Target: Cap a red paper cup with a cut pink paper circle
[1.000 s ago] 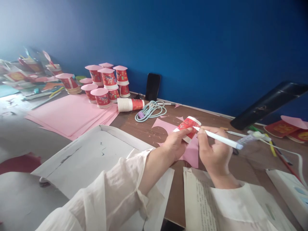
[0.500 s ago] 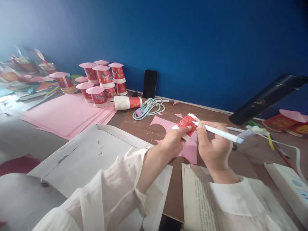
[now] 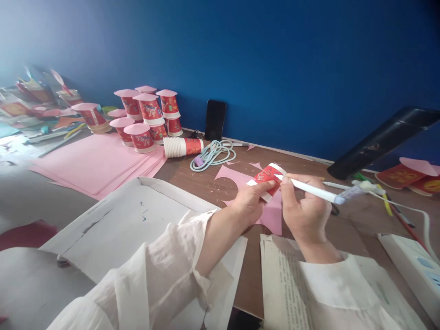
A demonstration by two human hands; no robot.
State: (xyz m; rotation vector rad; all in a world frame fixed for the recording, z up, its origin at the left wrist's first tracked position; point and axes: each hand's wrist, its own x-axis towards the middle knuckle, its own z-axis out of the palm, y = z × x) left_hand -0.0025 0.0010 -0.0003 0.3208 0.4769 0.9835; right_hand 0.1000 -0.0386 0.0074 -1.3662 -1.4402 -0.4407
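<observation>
My left hand is closed round a red and white paper cup, which it holds tilted. A white marker pen is gripped in my right hand, its tip at the cup's printed side. Whether the tip touches the surface I cannot tell. Behind and below the cup lies a pink paper offcut with curved cut-outs. Further left, a nested stack of paper cups rests on its side.
Several red cups with pink paper tops stand on pink sheets. A coiled cable and an upright phone are near the blue wall. Printed pages, a power strip and a black cylinder lie to the right.
Almost nothing differs. The marker and my right hand have shifted very slightly against the cup, and the whole view has moved a touch.
</observation>
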